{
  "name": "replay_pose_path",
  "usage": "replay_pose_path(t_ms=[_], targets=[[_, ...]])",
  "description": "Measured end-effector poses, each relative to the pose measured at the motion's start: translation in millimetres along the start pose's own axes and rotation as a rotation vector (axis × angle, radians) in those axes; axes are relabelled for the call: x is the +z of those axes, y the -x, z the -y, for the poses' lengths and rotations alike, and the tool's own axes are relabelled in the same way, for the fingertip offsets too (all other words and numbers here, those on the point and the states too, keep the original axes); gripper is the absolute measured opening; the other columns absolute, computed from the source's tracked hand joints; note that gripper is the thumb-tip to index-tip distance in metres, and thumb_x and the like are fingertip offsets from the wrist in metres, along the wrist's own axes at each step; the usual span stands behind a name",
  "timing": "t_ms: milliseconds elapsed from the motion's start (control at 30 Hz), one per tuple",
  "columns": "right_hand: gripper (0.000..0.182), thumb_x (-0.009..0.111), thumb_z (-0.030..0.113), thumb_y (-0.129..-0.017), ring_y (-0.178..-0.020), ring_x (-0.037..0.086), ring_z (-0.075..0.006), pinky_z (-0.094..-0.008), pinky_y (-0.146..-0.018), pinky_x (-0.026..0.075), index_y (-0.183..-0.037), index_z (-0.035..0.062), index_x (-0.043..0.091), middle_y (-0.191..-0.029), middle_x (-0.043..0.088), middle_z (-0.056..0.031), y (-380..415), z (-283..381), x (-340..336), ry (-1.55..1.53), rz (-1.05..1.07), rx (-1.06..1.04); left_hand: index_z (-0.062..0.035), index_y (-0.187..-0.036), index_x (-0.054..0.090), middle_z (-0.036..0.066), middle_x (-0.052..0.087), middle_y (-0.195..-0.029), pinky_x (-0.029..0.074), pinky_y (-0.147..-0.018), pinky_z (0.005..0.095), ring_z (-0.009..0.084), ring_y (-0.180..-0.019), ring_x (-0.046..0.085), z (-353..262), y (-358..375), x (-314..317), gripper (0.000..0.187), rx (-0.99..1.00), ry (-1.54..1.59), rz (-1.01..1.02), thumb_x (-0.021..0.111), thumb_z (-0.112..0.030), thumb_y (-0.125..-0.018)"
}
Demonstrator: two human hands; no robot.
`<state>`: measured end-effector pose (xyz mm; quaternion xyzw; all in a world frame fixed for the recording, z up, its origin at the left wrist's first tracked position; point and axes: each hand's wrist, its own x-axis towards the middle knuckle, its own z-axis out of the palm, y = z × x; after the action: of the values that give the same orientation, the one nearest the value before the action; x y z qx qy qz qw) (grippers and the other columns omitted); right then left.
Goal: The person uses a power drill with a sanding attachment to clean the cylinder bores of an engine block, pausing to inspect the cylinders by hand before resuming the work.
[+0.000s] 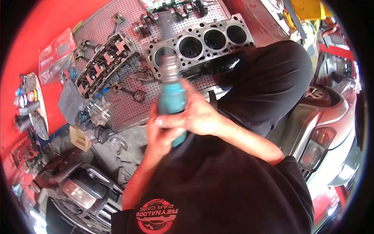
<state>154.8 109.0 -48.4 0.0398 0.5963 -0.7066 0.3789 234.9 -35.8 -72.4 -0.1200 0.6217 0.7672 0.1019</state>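
Note:
Both hands are wrapped around a teal power tool (171, 99) with a silver nose that points away from me. The nose is smeared by motion, and a blurred grey shape stretches beyond it. My left hand (161, 128) closes round the lower body from the left. From the right, my right hand (196, 113) grips it, with fingers crossing over the left. In this view the nose overlaps the near left corner of an engine block (175, 45) with several open cylinder bores. A crumpled rag (143, 72) lies beside that corner.
A perforated metal bench (124, 107) carries a cylinder head (105, 64), a crankshaft (171, 15) and connecting rods, one rod (132, 93) near the front edge. A plastic bag (56, 54) lies at left. Vehicle parts (80, 191) stand lower left, a car (321, 136) at right.

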Motion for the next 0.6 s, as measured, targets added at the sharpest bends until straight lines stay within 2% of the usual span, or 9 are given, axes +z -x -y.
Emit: replay_pose_path(t_ms=[67, 100, 167, 200, 300, 367, 467, 567, 600], targets=[[0.06, 0.088, 0.013, -0.078, -0.096, 0.065, -0.0143, -0.034, -0.087, 0.056, -0.126, 0.0021, 0.054, -0.106, 0.067, -0.0042, 10.1, 2.6, -15.3, -0.215, -0.13, 0.006, -0.0001, -0.156, 0.028, 0.016, 0.047, -0.146, 0.036, -0.113, 0.0412, 0.026, -0.133, 0.047, -6.6, -16.1, 11.9, 0.096, -0.071, -0.068, 0.179, 0.08, -0.027, -0.08], [0.058, 0.087, 0.01, -0.079, -0.097, 0.064, -0.0153, -0.0346, -0.089, 0.055, -0.127, 0.0021, 0.055, -0.109, 0.066, -0.0057, 15.3, -4.2, -27.1, -0.308, -0.144, -0.022, -0.0006, -0.157, 0.028, 0.02, 0.047, -0.146, 0.036, -0.114, 0.0413, 0.0298, -0.135, 0.047, -14.2, -24.2, 17.1, 0.098, -0.106, -0.108, 0.26, 0.081, -0.032, -0.081], [0.053, 0.084, 0.004, -0.078, -0.093, 0.068, -0.0163, -0.0361, -0.084, 0.057, -0.121, -0.0002, 0.054, -0.105, 0.068, -0.0072, 27.7, -22.1, -40.6, -0.333, -0.289, -0.087, -0.0016, -0.157, 0.029, 0.025, 0.049, -0.142, 0.038, -0.111, 0.0435, 0.0354, -0.13, 0.051, -17.5, -46.4, 5.5, 0.099, 0.015, -0.498, 0.519, 0.08, -0.041, -0.082], [0.055, 0.084, 0.003, -0.078, -0.095, 0.067, -0.0164, -0.036, -0.087, 0.056, -0.124, 0.0002, 0.053, -0.107, 0.067, -0.0074, 34.9, -26.4, -47.5, -0.343, -0.276, -0.089, -0.0072, -0.155, 0.036, 0.024, 0.059, -0.127, 0.04, -0.106, 0.0464, 0.0383, -0.118, 0.056, -30.6, -53.5, 4.8, 0.09, 0.055, -0.69, 0.581, 0.077, -0.047, -0.085], [0.058, 0.083, 0.003, -0.075, -0.102, 0.064, -0.0159, -0.0359, -0.093, 0.053, -0.126, 0.001, 0.054, -0.11, 0.066, -0.0073, 42.8, -44.4, -58.5, -0.435, -0.285, -0.112, -0.0143, -0.151, 0.046, 0.017, 0.065, -0.109, 0.044, -0.098, 0.046, 0.0344, -0.104, 0.06, -54.6, -90.8, -9.3, 0.072, -0.044, -1.013, 0.695, 0.073, -0.038, -0.089], [0.059, 0.083, 0.005, -0.074, -0.099, 0.064, -0.0153, -0.0345, -0.091, 0.052, -0.125, 0.0015, 0.055, -0.112, 0.066, -0.0073, 44.8, -54.1, -72.0, -0.418, -0.265, -0.154, -0.0193, -0.148, 0.051, 0.012, 0.066, -0.095, 0.046, -0.09, 0.0426, 0.0312, -0.096, 0.062, -59.3, -122.2, -21.3, 0.06, 0.321, -1.54, 0.627, 0.068, -0.024, -0.091], [0.067, 0.084, 0.014, -0.069, -0.103, 0.063, -0.0176, -0.0364, -0.092, 0.051, -0.127, 0.0013, 0.052, -0.12, 0.064, -0.0113, 48.7, -78.0, -80.4, -0.415, -0.42, -0.212, -0.0232, -0.15, 0.049, 0.012, 0.065, -0.095, 0.047, -0.085, 0.0409, 0.0285, -0.092, 0.063, -75.4, -161.3, -16.6, 0.066, 0.307, -2.011, 0.676, 0.064, -0.011, -0.087], [0.072, 0.083, 0.016, -0.069, -0.105, 0.064, -0.0194, -0.0371, -0.092, 0.051, -0.13, -0.0007, 0.048, -0.124, 0.062, -0.0135, 57.0, -92.9, -81.1, -0.547, -0.489, -0.206, -0.0276, -0.152, 0.047, 0.012, 0.064, -0.089, 0.047, -0.083, 0.0415, 0.0284, -0.089, 0.063, -79.7, -194.2, 3.1, 0.072, 0.379, -2.205, 0.844, 0.061, -0.006, -0.085], [0.072, 0.083, 0.016, -0.069, -0.104, 0.064, -0.0195, -0.0373, -0.091, 0.051, -0.13, -0.0007, 0.048, -0.123, 0.062, -0.0136, 58.9, -98.1, -81.0, -0.553, -0.496, -0.209, -0.0292, -0.152, 0.046, 0.011, 0.064, -0.086, 0.047, -0.082, 0.0409, 0.0279, -0.088, 0.063, -75.7, -205.6, 5.4, 0.073, 0.48, -2.24, 0.907, 0.059, -0.005, -0.084]])
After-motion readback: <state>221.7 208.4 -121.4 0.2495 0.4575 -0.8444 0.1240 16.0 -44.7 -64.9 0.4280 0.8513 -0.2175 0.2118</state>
